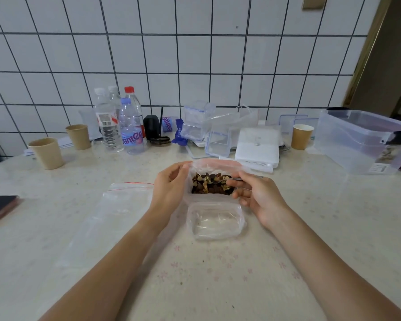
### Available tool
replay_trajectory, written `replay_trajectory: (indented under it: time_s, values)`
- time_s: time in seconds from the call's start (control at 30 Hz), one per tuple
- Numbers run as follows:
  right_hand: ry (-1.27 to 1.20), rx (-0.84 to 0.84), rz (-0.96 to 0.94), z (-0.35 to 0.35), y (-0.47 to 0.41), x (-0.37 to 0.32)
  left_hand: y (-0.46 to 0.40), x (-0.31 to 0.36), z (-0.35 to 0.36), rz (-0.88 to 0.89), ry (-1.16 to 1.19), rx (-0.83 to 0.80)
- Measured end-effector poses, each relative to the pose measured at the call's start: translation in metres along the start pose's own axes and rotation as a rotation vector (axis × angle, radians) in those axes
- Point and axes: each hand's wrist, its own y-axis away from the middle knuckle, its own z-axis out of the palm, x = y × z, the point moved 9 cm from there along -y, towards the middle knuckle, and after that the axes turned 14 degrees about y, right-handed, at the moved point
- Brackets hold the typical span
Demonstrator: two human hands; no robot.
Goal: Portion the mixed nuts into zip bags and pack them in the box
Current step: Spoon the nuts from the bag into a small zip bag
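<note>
Empty clear tub [215, 221] sits nearest on table [218, 274]. Just beyond it, left hand [169, 188] pinches zip bag [214, 166] rim open; right hand [257, 195] grips spoon [220, 181] over mixed nuts [210, 187] inside. Storage box [361, 144] far right.

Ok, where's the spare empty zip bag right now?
The empty zip bag lies flat on the table, left of centre in the head view, just left of the left hand, with the dark phone further left.

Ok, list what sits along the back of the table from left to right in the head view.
Paper cup → second paper cup → water bottles → black holder → clear containers → white box → third paper cup → big clear box.
</note>
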Motion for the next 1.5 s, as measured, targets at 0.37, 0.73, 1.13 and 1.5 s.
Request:
replay_trajectory:
  time_s: [0.37, 0.73, 1.13, 1.5]
  values:
    - [0.081, 0.028, -0.079, -0.018, 0.013, -0.025, 0.012, 0.049, 0.006, 0.268, -0.556, -0.107]
    - [0.087, -0.127, -0.110, -0.030, 0.023, -0.047, 0.052, 0.041, 0.003, 0.217, -0.727, -0.314]
    - [0.290, -0.412, -0.204, -0.016, 0.043, -0.062, 0.057, 0.029, 0.008, 0.181, -0.651, -0.400]
    - [0.686, -0.540, -0.457, 0.000, 0.074, -0.077, 0.055, 0.012, 0.006, -0.010, -0.593, -0.487]
